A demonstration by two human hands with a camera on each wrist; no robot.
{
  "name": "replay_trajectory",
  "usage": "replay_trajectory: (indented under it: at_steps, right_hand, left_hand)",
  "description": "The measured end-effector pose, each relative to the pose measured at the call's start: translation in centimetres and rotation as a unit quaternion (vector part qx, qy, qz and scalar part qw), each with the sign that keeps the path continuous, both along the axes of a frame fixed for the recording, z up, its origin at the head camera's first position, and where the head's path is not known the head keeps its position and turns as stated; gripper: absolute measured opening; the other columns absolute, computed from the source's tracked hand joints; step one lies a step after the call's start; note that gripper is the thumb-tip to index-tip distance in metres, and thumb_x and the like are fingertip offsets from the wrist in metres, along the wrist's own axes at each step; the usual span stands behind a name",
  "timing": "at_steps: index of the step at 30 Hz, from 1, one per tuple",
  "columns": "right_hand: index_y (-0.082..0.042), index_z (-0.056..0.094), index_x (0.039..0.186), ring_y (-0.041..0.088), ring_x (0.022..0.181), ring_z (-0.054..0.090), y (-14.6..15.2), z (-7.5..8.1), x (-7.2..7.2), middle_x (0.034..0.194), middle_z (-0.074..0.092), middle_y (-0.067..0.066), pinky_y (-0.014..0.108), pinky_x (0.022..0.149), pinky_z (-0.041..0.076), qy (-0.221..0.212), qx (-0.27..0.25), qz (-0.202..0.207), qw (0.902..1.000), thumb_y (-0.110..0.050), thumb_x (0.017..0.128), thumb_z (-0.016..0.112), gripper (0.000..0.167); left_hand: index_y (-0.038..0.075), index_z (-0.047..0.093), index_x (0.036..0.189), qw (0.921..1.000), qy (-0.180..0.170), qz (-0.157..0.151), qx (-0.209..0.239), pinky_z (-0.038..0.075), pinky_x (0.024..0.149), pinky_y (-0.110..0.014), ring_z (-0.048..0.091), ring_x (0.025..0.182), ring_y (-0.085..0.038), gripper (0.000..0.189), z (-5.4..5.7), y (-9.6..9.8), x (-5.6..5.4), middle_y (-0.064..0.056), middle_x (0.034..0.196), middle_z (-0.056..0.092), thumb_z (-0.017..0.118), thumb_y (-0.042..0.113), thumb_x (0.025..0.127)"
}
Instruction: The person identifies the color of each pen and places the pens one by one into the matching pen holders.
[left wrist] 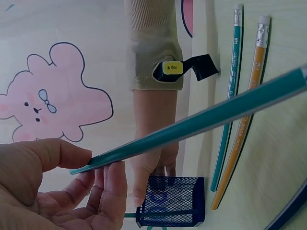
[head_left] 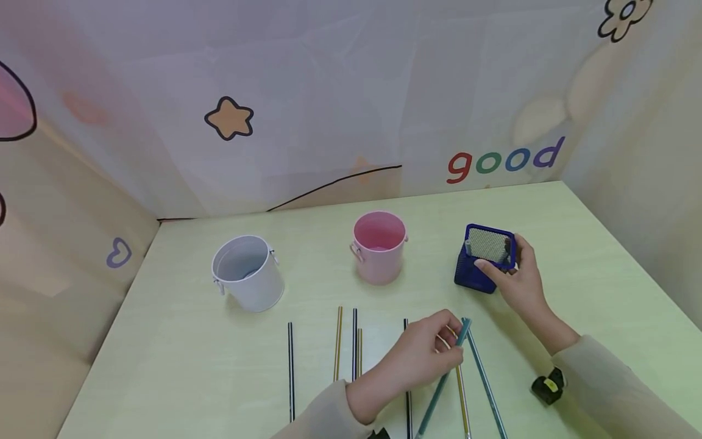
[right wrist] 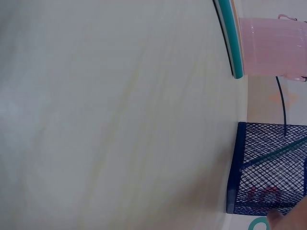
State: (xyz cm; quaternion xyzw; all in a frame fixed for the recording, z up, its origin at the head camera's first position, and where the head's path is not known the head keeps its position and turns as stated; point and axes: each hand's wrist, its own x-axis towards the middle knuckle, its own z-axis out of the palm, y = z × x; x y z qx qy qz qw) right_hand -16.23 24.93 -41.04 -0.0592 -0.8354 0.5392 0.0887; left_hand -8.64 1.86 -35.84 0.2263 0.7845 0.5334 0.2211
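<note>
My left hand [head_left: 422, 349] pinches a teal pencil [left wrist: 192, 127] near one end, between thumb and fingers. The pencil slants above the table, its other end toward the lower part of the head view. Farther right, my right hand [head_left: 518, 281] grips a dark blue mesh pen holder [head_left: 476, 273] by its right side, thumb at the front rim. One teal pencil [right wrist: 273, 155] leans inside the holder, seen through the mesh. Whether the holder's base touches the table cannot be told. Beside the left hand lie another teal pencil [head_left: 487, 381] and a yellow pencil [head_left: 463, 402].
Behind the pencils stand a white bucket [head_left: 258, 292] and a pink bucket [head_left: 378, 265]. More dark striped pencils [head_left: 291, 372] and yellow pencils [head_left: 337, 347] lie on the pale table [head_left: 181, 366]. A printed cloth [head_left: 329, 79] hangs behind the table.
</note>
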Motion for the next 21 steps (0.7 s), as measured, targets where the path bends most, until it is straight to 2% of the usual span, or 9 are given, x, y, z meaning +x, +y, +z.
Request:
replay_trajectory:
  at_steps: [6,13,21]
  right_hand:
    - [-0.001,0.004,0.150,0.041,0.133,0.027,0.00,-0.06,-0.02,0.149,0.023,0.027,0.061,0.106,0.028,0.002,0.002,-0.002,1.0000,-0.028,0.091,0.064,0.088]
    - [-0.001,0.004,0.150,0.042,0.134,0.026,-0.04,-0.03,-0.13,0.149,0.022,0.027,0.061,0.106,0.027,0.005,0.004,-0.001,1.0000,-0.029,0.090,0.064,0.089]
    - [-0.001,0.003,0.150,0.043,0.136,0.025,-0.08,0.02,-0.06,0.150,0.021,0.027,0.061,0.107,0.026,0.001,0.007,-0.002,1.0000,-0.030,0.091,0.064,0.090]
  left_hand:
    - [0.007,0.059,0.101,0.9999,0.003,-0.003,0.017,0.045,0.066,-0.014,0.051,0.071,0.002,0.015,0.27,-0.18,-0.11,0.002,0.084,0.060,0.062,0.006,0.087]
    - [0.007,0.060,0.101,0.9989,0.011,0.013,0.043,0.045,0.065,-0.014,0.050,0.073,0.002,0.014,0.30,-0.40,-0.17,0.000,0.084,0.062,0.063,0.007,0.087]
    - [0.005,0.059,0.101,0.9946,0.028,0.026,0.096,0.048,0.066,-0.013,0.053,0.077,0.003,0.013,0.54,-0.59,-0.07,-0.011,0.095,0.064,0.063,0.005,0.088]
